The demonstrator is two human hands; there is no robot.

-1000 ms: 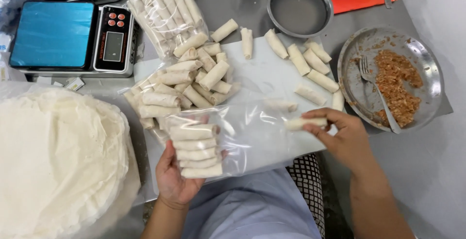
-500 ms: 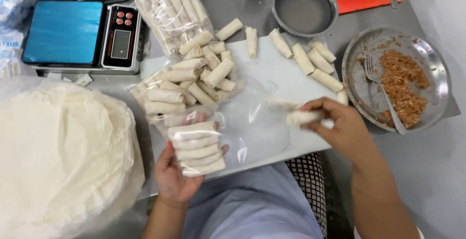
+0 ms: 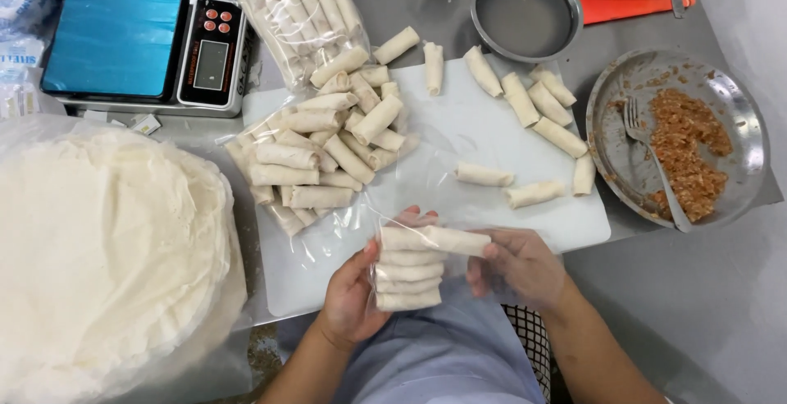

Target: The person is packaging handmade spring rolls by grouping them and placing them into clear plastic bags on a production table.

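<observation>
To the left of the hands sits the broad stack of round wrappers (image 3: 106, 248), soft and floppy; beyond them the white cutting board (image 3: 492, 137) carries loose spring rolls. Just above the person's lap, the left hand (image 3: 351, 293) cups a clear plastic bag (image 3: 407, 277) stacked with rolls. The right hand (image 3: 518, 266) pinches the end of one spring roll (image 3: 434, 240), laying it on top of the stack. Light, thin-skinned and easily dented, it looks best held gently near its ends; the bag seems slippery.
</observation>
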